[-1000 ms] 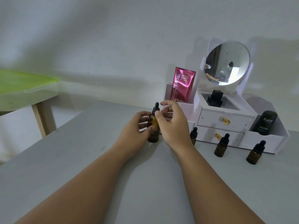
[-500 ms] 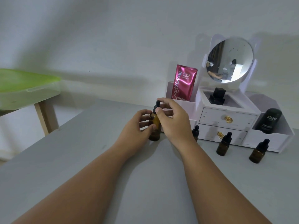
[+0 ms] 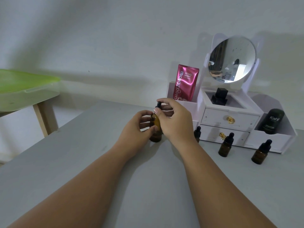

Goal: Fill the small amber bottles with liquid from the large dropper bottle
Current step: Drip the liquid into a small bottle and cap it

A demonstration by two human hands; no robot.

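The large amber dropper bottle (image 3: 156, 129) stands upright on the grey table (image 3: 49, 162). My left hand (image 3: 139, 129) wraps its body from the left. My right hand (image 3: 176, 119) pinches its black dropper cap (image 3: 158, 104) from the right, with thumb and fingers around the top. Three small amber bottles with black dropper caps stand to the right: one (image 3: 197, 133) partly hidden behind my right wrist, one (image 3: 226, 145) in the middle, one (image 3: 261, 153) at the far right.
A white vanity organiser (image 3: 230, 119) with a round mirror (image 3: 232, 60), two drawers, a pink sachet (image 3: 185, 84) and a black tube (image 3: 273, 120) stands against the wall behind the bottles. A green-topped side table (image 3: 24, 89) is at the left.
The view has shifted slightly. Both hands stay on the large bottle, and my right fingers have turned a little around the dropper cap.
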